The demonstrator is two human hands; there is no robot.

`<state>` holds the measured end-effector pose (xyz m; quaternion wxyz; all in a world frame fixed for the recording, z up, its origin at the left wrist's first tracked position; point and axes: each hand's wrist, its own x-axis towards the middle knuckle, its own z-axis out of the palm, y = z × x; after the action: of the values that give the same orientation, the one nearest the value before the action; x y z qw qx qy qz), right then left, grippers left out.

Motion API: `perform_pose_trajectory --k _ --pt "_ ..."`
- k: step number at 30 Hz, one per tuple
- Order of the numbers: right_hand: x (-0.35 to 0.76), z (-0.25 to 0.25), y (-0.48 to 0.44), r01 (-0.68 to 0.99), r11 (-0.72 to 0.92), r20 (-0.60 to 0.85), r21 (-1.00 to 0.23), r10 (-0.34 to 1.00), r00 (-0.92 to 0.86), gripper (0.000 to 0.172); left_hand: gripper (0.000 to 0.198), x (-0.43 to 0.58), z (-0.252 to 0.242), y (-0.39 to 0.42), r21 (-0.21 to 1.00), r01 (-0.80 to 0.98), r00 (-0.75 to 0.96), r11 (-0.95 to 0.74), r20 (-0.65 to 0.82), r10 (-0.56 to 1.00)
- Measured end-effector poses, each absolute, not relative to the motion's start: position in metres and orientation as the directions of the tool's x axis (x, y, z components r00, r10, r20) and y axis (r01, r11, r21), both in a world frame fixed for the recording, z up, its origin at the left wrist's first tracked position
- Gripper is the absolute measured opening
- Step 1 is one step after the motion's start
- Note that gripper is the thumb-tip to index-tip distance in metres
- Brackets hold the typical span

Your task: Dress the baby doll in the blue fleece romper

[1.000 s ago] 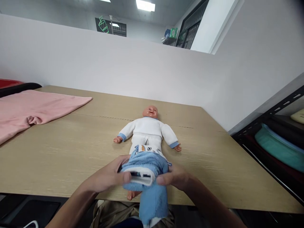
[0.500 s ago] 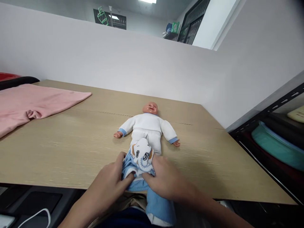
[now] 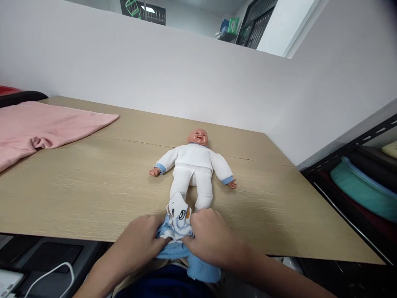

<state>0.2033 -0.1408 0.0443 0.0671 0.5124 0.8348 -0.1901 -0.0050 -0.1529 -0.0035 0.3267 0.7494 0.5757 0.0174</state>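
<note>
Wall [image 3: 139,70]: pale, plain, behind the table.
Table [image 3: 93,186]: wood-grain top, seams running across it.
Shelf rack [image 3: 356,140]: black, slotted rail, at the table's right side.
Pink cloth [image 3: 56,122]: spread over the table's far left, one fold gathered.
Doll [image 3: 194,155]: on its back, head towards the wall, arms spread; white top with blue cuffs, white trousers.
Teal cloth [image 3: 359,190]: folded, on the rack.
Blue garment [image 3: 203,265]: fluffy, white-trimmed, bunched at the doll's lower legs, one part hanging past the table's near edge. Whether a foot is inside cannot be told.
Left hand [image 3: 142,236]: thumb and fingers pinching the garment's bunched fabric.
Right hand [image 3: 214,236]: likewise gripping the fabric, just beside the other, hiding part of one doll leg.
Green package [image 3: 233,25]: in the room beyond the wall, pale marking, too small to read.
Elephant motif [image 3: 180,213]: white, stitched eyes and trunk, on the garment between the hands.
White cable [image 3: 70,269]: looped, lower left.
</note>
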Motion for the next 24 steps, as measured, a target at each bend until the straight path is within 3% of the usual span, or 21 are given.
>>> perform_pose_trajectory --k 5,10,15,20,24 --pt "0.208 0.037 -0.143 0.847 0.490 -0.230 -0.206 0.817 -0.528 0.031 0.021 -0.004 -0.008 -0.155 0.486 0.859 0.358 -0.163 -0.341 0.869" --pt "0.212 0.025 -0.145 0.832 0.523 -0.132 -0.184 0.826 -0.548 0.036 0.057 0.003 -0.015 -0.158 0.526 0.833 0.338 -0.172 -0.238 0.910" --pt "0.216 0.013 -0.149 0.815 0.480 -0.116 -0.324 0.835 -0.538 0.055 0.046 0.008 -0.032 -0.155 0.623 0.756 0.345 -0.202 -0.117 0.931" --pt "0.223 -0.002 -0.144 0.772 0.370 -0.073 -0.518 0.879 -0.471 0.085 0.059 0.010 -0.047 -0.146 0.842 0.485 0.352 -0.234 0.057 0.934" --pt "0.226 -0.014 -0.134 0.703 0.293 0.000 -0.648 0.923 -0.385 0.088 0.068 0.014 -0.052 -0.134 0.933 0.299 0.286 -0.201 0.113 0.951"
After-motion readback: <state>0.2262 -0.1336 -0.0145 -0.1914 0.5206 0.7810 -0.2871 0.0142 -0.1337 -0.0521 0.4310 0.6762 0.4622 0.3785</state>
